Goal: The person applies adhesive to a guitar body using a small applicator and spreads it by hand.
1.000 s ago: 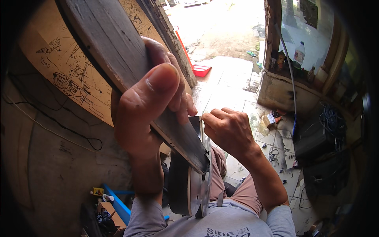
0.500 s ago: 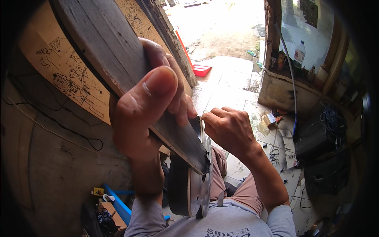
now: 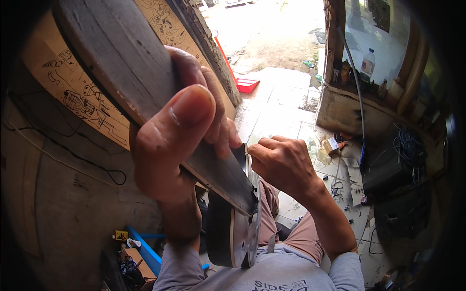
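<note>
A guitar-like instrument leans across my lap, its dark rounded body [image 3: 219,235] edged with a pale strip against my shirt. Its worn grey wooden neck [image 3: 116,53] rises toward the upper left, close to the camera. Wrapped round that neck is my left hand [image 3: 167,131], thumb on the near side and fingers curling over the far side. My right hand [image 3: 284,162] is closed beside the body's far edge, fingers curled together with their tips at or near the rim. Whatever those fingers may hold is hidden. I can make out no strings.
A drawn-on brown board [image 3: 82,92] stands at left, above hanging cables. Ahead, a red dustpan [image 3: 247,85] lies by the bright doorway. At right are a ledge with a plastic bottle [image 3: 368,65], coiled cables [image 3: 410,145] and a small box [image 3: 332,145]. Blue pipes [image 3: 145,250] lie lower left.
The neck and my left hand have shifted slightly to the left. My right hand stays at the body's edge, with its fingers a little altered.
</note>
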Tool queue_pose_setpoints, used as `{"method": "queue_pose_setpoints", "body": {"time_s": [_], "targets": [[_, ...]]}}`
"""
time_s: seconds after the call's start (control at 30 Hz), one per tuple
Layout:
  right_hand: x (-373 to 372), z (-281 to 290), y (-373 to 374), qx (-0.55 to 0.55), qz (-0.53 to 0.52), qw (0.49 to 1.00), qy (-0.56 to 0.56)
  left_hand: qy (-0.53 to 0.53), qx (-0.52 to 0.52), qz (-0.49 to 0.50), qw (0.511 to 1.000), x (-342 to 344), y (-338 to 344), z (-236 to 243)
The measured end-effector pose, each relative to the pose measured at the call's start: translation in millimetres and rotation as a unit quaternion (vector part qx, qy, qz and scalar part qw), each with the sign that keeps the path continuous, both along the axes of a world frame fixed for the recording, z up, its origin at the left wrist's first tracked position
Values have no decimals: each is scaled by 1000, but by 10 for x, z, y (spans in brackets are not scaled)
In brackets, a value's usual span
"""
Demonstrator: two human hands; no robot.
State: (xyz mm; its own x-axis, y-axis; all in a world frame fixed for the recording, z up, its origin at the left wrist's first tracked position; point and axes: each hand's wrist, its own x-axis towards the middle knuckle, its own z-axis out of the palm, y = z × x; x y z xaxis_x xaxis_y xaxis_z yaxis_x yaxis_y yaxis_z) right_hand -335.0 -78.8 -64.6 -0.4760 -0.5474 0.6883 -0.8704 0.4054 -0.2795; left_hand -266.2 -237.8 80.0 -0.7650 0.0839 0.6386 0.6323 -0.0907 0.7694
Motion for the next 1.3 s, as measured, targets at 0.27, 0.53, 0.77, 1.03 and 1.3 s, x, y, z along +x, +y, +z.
{"method": "queue_pose_setpoints", "body": {"time_s": [0.27,0.53,0.77,1.03,1.3], "targets": [[-39,20,-24,-14,2,1000,-2,25,-28,-58,998,-55,-113,27],[50,69,52,27,13,999,-24,26,-16,-68,997,-60,-78,0],[9,55,17,-10,17,1000,-23,27,6,-84,996,-27,-66,-5],[42,76,33,17,12,1000,-21,29,14,-90,995,-35,-68,-11],[64,26,58,26,11,999,-42,31,20,-73,997,19,-13,-12]]}}
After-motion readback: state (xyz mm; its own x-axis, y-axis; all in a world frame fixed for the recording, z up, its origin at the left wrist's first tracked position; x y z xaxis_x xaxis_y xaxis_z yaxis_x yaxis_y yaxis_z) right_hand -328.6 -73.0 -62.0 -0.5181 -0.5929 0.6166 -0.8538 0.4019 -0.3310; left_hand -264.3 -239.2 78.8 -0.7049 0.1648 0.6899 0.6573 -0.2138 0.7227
